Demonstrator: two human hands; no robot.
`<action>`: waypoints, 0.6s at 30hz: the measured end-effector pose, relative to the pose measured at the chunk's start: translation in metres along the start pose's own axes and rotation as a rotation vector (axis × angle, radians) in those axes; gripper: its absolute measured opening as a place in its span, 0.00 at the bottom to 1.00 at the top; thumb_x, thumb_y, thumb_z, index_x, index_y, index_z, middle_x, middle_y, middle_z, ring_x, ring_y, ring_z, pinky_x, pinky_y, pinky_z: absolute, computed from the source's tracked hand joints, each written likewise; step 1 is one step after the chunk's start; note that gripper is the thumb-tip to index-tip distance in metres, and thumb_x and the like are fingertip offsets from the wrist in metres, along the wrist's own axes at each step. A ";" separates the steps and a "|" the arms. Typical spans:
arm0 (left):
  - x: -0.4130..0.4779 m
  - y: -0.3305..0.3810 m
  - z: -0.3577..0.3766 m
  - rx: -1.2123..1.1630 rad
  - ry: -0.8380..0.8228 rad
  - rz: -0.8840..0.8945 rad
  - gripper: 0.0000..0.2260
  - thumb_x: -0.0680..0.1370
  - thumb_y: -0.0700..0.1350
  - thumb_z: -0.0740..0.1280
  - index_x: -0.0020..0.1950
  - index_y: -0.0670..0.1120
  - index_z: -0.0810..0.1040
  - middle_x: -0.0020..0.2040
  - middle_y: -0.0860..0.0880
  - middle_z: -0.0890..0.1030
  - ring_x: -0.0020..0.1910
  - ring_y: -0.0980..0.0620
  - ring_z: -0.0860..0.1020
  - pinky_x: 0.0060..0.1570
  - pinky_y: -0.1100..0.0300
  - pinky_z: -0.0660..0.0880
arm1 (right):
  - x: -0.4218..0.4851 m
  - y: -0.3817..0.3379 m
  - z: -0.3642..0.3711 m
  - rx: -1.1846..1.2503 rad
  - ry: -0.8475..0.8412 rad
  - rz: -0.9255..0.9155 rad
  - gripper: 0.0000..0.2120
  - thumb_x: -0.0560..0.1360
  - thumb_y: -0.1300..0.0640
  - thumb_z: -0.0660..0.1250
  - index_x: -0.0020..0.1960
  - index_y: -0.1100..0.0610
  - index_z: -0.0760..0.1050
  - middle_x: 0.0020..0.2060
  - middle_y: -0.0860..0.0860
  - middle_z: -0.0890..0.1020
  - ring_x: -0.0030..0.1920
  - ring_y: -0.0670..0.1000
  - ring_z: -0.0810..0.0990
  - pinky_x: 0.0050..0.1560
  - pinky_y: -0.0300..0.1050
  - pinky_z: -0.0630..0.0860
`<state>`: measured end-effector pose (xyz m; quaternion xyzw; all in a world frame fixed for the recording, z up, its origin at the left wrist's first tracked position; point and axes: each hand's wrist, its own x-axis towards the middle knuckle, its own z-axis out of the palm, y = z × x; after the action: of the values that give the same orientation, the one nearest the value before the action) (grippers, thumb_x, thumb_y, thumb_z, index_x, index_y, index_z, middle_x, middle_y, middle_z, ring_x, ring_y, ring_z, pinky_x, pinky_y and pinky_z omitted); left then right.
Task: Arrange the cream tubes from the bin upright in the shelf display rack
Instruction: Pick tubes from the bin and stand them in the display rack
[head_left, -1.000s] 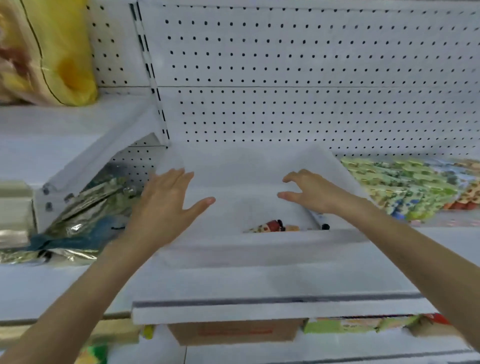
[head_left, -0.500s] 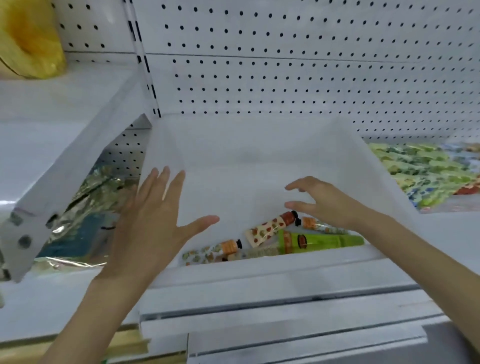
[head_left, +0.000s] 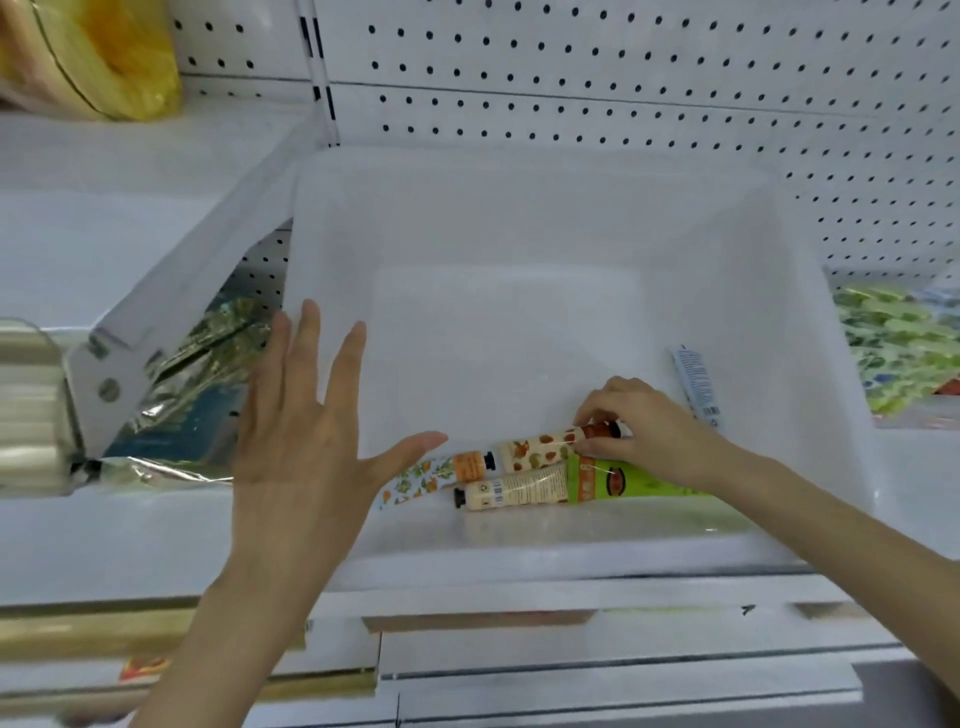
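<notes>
My right hand pinches the glossy fruit-printed tube near its cap, at six o'clock in the smooth translucent bin. My left hand is splayed flat and empty by its eight o'clock wall.

The left hand and the right hand were seen bare, and the left forearm and the right forearm were likewise shown uncovered as far as the lower edge of the view, with long, slim fingers.
</notes>
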<state>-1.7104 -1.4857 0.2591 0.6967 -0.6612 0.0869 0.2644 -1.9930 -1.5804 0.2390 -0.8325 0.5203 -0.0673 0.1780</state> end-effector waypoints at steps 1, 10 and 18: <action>-0.001 0.000 0.000 -0.003 0.009 -0.004 0.42 0.68 0.69 0.59 0.75 0.46 0.61 0.77 0.41 0.55 0.76 0.43 0.51 0.66 0.39 0.61 | 0.001 0.000 0.001 0.002 0.001 0.003 0.12 0.73 0.47 0.70 0.53 0.51 0.77 0.46 0.48 0.74 0.51 0.49 0.71 0.49 0.41 0.66; -0.005 0.003 -0.006 -0.099 0.006 -0.132 0.41 0.66 0.72 0.57 0.74 0.52 0.63 0.79 0.47 0.49 0.75 0.41 0.56 0.54 0.37 0.73 | 0.006 -0.011 -0.008 0.314 0.003 0.036 0.06 0.74 0.52 0.69 0.46 0.51 0.72 0.46 0.47 0.78 0.47 0.50 0.78 0.42 0.43 0.77; -0.007 -0.002 -0.001 -0.091 0.086 -0.064 0.37 0.69 0.73 0.53 0.70 0.51 0.71 0.78 0.46 0.55 0.73 0.41 0.59 0.50 0.39 0.76 | 0.024 -0.088 -0.021 0.965 -0.025 -0.139 0.08 0.75 0.65 0.67 0.53 0.62 0.79 0.43 0.55 0.82 0.42 0.52 0.83 0.44 0.39 0.79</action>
<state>-1.7088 -1.4788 0.2557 0.7001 -0.6301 0.0781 0.3266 -1.9142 -1.5717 0.2888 -0.6885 0.3708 -0.3023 0.5450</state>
